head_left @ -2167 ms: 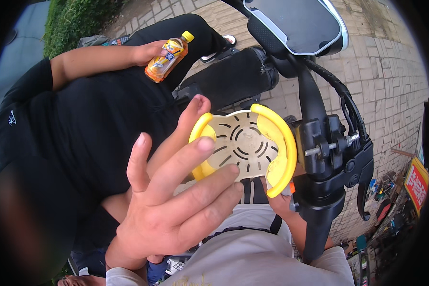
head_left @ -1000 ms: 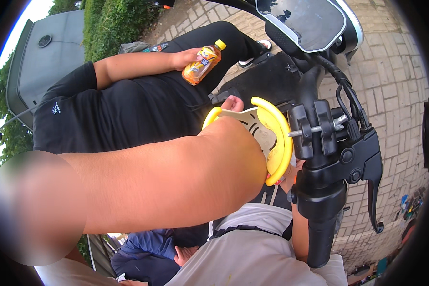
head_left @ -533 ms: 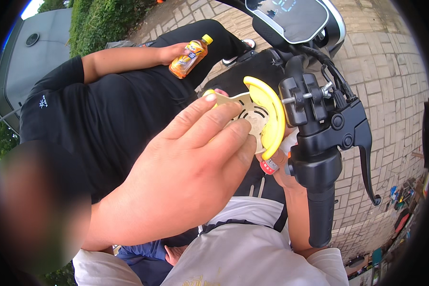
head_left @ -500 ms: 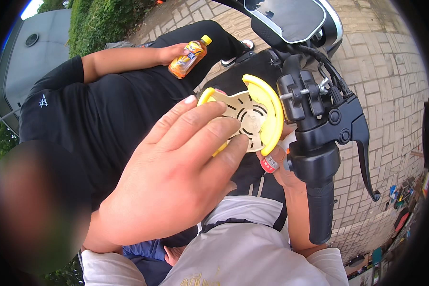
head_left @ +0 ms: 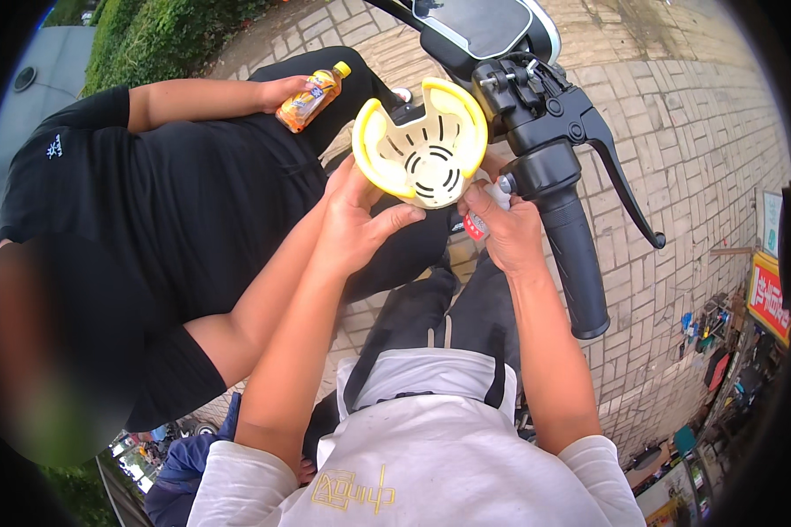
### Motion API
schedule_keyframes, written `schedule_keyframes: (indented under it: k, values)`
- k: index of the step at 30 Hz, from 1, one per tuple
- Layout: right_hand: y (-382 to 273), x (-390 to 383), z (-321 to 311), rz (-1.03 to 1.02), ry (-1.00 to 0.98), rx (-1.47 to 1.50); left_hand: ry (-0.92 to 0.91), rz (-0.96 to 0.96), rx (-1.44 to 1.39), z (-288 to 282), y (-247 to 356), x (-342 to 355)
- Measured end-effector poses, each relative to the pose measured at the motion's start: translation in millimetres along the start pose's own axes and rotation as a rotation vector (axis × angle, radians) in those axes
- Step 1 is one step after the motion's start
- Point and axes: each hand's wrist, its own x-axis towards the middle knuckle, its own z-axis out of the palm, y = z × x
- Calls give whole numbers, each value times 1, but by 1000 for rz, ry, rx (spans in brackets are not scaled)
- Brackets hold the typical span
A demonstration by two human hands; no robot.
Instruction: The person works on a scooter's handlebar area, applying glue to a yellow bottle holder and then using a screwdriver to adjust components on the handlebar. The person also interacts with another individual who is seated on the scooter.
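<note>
A cream slotted cup holder (head_left: 435, 167) with a yellow rim sits just above the middle of the view, its open mouth facing the wearer and a notch in its wall at 12 o'clock. The left hand (head_left: 353, 230) is at its 7 o'clock side, thumb stretched along the lower edge; the fingers are hidden behind, so I cannot tell how far they close. At 4 to 5 o'clock, the right hand (head_left: 507, 230) grips a small red-and-white piece (head_left: 475, 225) between thumb and fingers, just beside the holder. A black handlebar grip (head_left: 577, 268) lies toward 4 o'clock, its brake lever (head_left: 622, 180) beyond it. Toward 10 o'clock, a co-worker's hand (head_left: 286, 93) holds an orange bottle (head_left: 310, 101) with a yellow cap; that person's other forearm (head_left: 268, 303) passes behind the wearer's left arm.
</note>
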Motion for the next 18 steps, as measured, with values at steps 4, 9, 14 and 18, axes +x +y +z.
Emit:
schedule_keyframes:
  k: [4, 9, 14, 18]
  values:
    - [-2, -1, 2, 0, -17, 19, 43, 39, 98, 0, -3, -2]
    - [-1, -3, 0, 20, -3, -12, 59, 35, 194, 0, 1, -5]
    - [-2, -5, -1, 39, -10, -23, 45, 33, 203, 2, 4, -7]
    - [-3, -5, -2, 55, 3, -53, 10, 29, 125, 3, 4, -6]
